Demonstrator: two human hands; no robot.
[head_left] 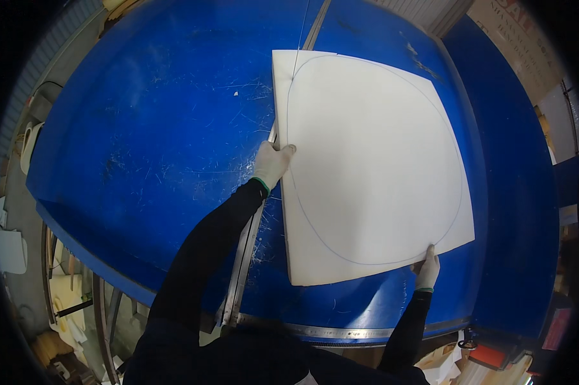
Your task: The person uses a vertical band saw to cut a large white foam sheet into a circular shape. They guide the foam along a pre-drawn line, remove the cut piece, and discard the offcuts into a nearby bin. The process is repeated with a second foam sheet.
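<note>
A thick white foam slab (373, 167) lies on a blue table, with a large rounded outline (461, 186) drawn on its top in blue. My left hand (273, 162), in a white glove with a green cuff, grips the slab's left edge, thumb on top. At the near edge, toward the right corner, my gloved right hand (427, 268) holds the slab with its thumb over the top; its other fingers are mostly hidden. A thin upright wire or blade (296, 63) comes down at the slab's far left, close to the drawn line.
The blue table (142, 128) carries foam shreds and scratches. A metal strip (241, 269) crosses it under the slab's left side. A metal ruler (341, 332) runs along the near edge. At right stands a blue raised panel (514, 192). Foam offcuts (65, 301) lie beyond the table at left.
</note>
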